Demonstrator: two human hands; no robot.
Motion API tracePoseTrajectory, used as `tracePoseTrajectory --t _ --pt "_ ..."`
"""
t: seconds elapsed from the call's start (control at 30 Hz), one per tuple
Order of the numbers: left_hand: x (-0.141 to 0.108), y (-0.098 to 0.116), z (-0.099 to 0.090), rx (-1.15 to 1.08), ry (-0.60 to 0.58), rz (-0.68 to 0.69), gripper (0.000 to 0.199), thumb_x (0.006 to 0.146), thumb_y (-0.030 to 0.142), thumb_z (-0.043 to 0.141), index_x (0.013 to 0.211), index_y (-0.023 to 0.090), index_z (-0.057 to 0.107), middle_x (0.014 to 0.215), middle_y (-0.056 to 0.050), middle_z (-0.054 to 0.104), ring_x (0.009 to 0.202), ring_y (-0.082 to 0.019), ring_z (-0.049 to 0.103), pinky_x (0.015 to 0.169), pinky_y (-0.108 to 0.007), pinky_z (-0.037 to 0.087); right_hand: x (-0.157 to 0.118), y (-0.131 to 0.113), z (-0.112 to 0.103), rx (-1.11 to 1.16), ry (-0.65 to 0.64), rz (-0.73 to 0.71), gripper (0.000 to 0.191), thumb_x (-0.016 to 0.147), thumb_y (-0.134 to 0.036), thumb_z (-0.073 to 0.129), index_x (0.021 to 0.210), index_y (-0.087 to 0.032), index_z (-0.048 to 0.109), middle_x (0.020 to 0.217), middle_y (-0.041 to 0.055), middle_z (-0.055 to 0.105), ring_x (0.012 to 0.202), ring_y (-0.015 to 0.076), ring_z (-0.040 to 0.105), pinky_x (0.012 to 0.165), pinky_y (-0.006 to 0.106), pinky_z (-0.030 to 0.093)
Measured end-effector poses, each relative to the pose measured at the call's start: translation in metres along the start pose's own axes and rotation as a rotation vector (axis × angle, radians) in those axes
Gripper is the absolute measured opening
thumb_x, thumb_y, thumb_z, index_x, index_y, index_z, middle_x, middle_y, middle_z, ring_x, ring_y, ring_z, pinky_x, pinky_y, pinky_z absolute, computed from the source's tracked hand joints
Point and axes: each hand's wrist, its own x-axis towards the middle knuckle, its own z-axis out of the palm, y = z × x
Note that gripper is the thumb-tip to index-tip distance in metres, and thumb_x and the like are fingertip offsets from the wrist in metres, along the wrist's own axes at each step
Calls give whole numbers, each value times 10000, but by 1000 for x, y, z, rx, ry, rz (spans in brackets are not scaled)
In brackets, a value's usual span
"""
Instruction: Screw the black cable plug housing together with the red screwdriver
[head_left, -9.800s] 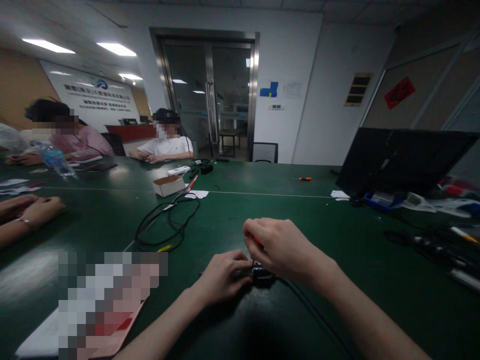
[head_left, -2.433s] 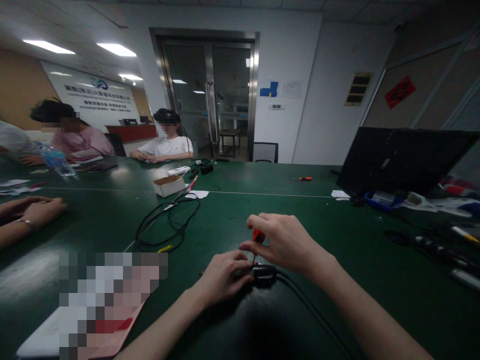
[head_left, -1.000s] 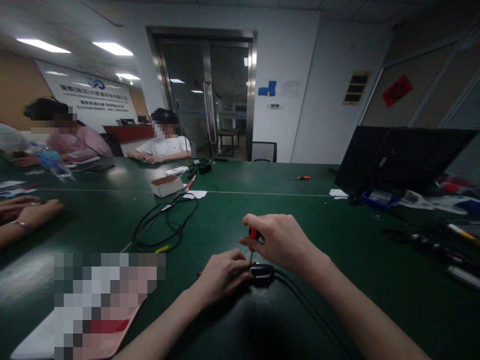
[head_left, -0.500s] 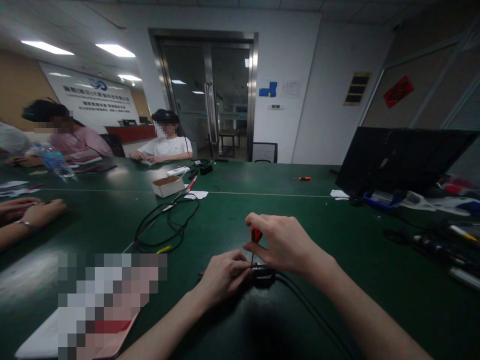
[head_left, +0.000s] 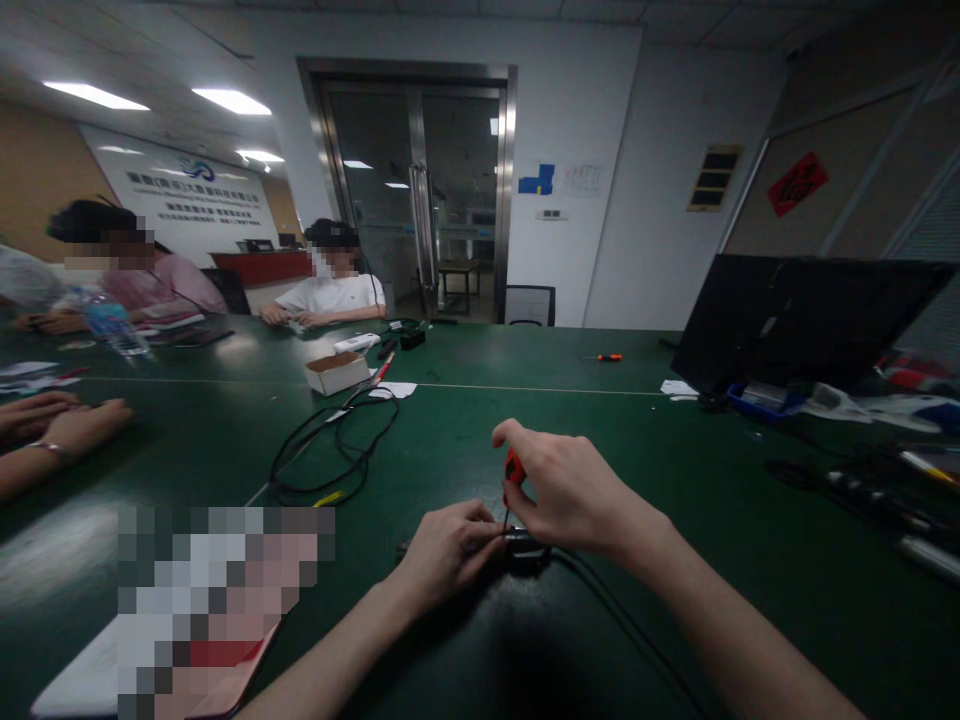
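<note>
My right hand [head_left: 566,490] grips the orange-red handle of a screwdriver [head_left: 514,468], held upright. Its thin shaft points down to the left end of a small black device [head_left: 527,545] on the green table [head_left: 465,440]. From the left, my left hand [head_left: 454,545] closes its fingers on that end of the device, close to the shaft's tip. The exact spot that the tip touches is hidden by the fingertips. A black cable [head_left: 622,615] runs from the device toward the lower right.
A coiled black cable [head_left: 337,490] and an open cardboard box [head_left: 337,374] lie ahead left. Another screwdriver [head_left: 609,357] lies farther back. A monitor [head_left: 802,320] and tools stand right. A person's hands [head_left: 82,430] rest at left; others sit behind.
The fingers of my right hand have shifted slightly on the screwdriver handle, with the thumb drawn in closer to it. My left hand and the black device have stayed in place.
</note>
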Motion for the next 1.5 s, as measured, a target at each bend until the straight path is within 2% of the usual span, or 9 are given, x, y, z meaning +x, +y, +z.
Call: tracePoseTrajectory --t 0.2,0.3,0.47,0.63,0.77,0.87,1.03,1.2,1.5 --pt "-1 -1 2 21 17 -6 244 987 295 515 978 252 754 941 -32 678 818 -198 642 691 -269 460 1 -2 -1 -67 19 -12 189 876 -335 616 981 -202 532 847 22 673 693 173 600 550 267 266" --pt "0 -2 3 22 15 -4 261 1002 321 496 1028 262 749 943 -32 683 832 -201 642 693 -271 463 2 -1 0 -135 36 16 250 909 -450 614 930 -211 543 777 14 678 655 177 603 535 270 236" --pt "0 -1 0 5 -15 -16 279 1002 318 479 1062 271 747 1000 -41 680 852 -201 645 720 -274 481 3 -2 0 -131 21 34 142 922 -313 584 1005 -203 549 820 19 700 671 170 621 541 269 254" --pt "0 0 0 -7 3 -5 275 993 307 484 1016 261 754 994 -40 676 857 -201 646 732 -276 483 2 -5 -1 -65 3 11 220 845 -208 576 1059 -185 531 879 28 685 699 167 613 554 267 287" --pt "0 -1 1 4 6 -2 276 996 314 482 1015 263 753 979 -38 680 845 -199 644 714 -273 474 2 -3 -1 -85 20 -1 161 895 -311 594 999 -202 536 846 22 679 690 170 607 554 268 274" --pt "0 -1 1 14 3 -3 274 1002 323 483 1032 265 750 957 -36 685 847 -199 643 715 -272 470 2 -1 0 -124 30 15 225 913 -419 613 950 -210 535 791 19 681 659 177 607 542 269 248" --pt "1 0 1 16 -10 -7 263 995 312 496 1040 262 750 997 -40 687 854 -200 647 714 -266 479 2 -1 1 -90 12 28 144 913 -301 592 1000 -201 534 819 25 694 678 181 621 547 268 257" --pt "0 0 0 -5 -2 0 266 984 289 497 985 244 760 983 -45 686 873 -206 648 746 -274 490 1 -1 -2 16 -22 -12 265 830 -178 577 1085 -181 505 872 31 678 707 170 604 572 262 307" --pt "0 3 -2 17 0 -9 256 999 310 501 1018 266 752 954 -35 690 839 -199 647 714 -269 476 1 1 0 -98 0 -14 210 912 -388 617 980 -213 522 776 14 678 644 172 598 547 264 249"
